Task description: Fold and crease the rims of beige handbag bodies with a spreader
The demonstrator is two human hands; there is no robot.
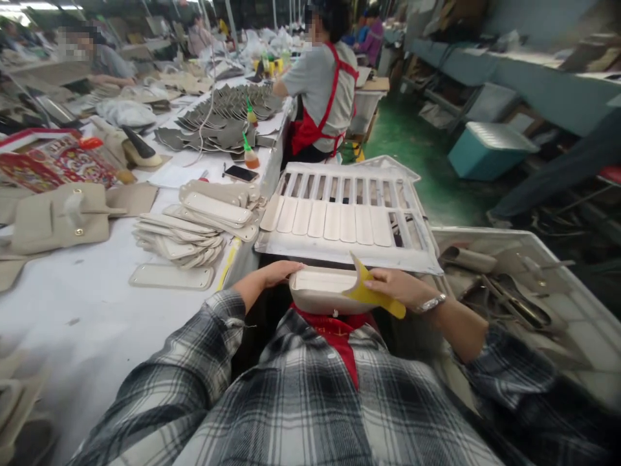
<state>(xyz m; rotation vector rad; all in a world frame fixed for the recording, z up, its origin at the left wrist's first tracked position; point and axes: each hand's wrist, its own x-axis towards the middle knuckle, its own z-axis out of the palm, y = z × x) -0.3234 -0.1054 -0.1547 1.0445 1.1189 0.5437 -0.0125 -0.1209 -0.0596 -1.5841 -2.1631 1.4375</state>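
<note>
A beige leather bag body point(315, 299) with a pale, rounded oblong opening or panel facing up sits against my red apron. My left hand point(280, 273) grips its left end, thumb along the upper rim. In my right hand point(395, 285) is a curved yellow sheet point(373, 294), pinched at the bag's right end and covering part of it. Whether my right fingers also touch the bag is hidden. Just beyond stands a white slotted rack point(349, 249) bearing a row of cream oblong panels point(317, 219).
On the white table point(101, 336) to the left lie stacked beige oblong pieces point(179, 236), a beige bag flap point(63, 217) and a phone point(241, 173). A white bin point(524, 238) with bag parts stands at right. A co-worker point(320, 90) sits ahead.
</note>
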